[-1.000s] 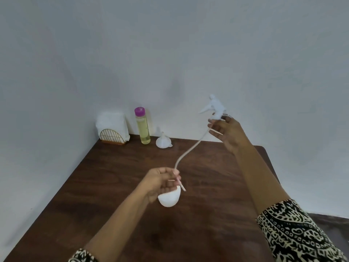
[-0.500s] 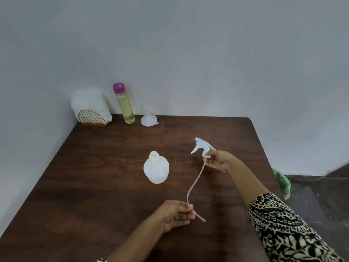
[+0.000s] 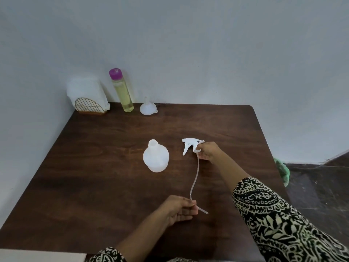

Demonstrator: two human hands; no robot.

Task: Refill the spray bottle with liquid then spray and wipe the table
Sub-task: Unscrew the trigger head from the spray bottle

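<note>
Since a second ago: the spray bottle (image 3: 155, 159) has left the left hand (image 3: 179, 208) and now stands upright mid-table (image 3: 94, 167), neck open; the trigger head (image 3: 189, 145) has come down from the air to table level, just right of the bottle and apart from it. Far left corner: a gold wire napkin holder (image 3: 87, 106) with white napkins (image 3: 85, 87) standing in it. Beside it, a tall clear bottle (image 3: 122, 91), purple cap on, yellow liquid filling most of its height. Next right, a small white funnel (image 3: 148, 107), wide mouth down, spout up. Spray bottle: translucent white; its contents cannot be told. Dip tube (image 3: 196, 174): runs from the trigger head toward the near edge in a loose curve. Left hand: thumb and fingers pinch the tube near its free end, which pokes out to the right. Right hand (image 3: 208, 151): fingers curled round the collar of the trigger head, nozzle pointing left. Nothing lies between bottle and funnel. Far right, on the floor past the table edge: a green thing (image 3: 282, 171), partly hidden.
</note>
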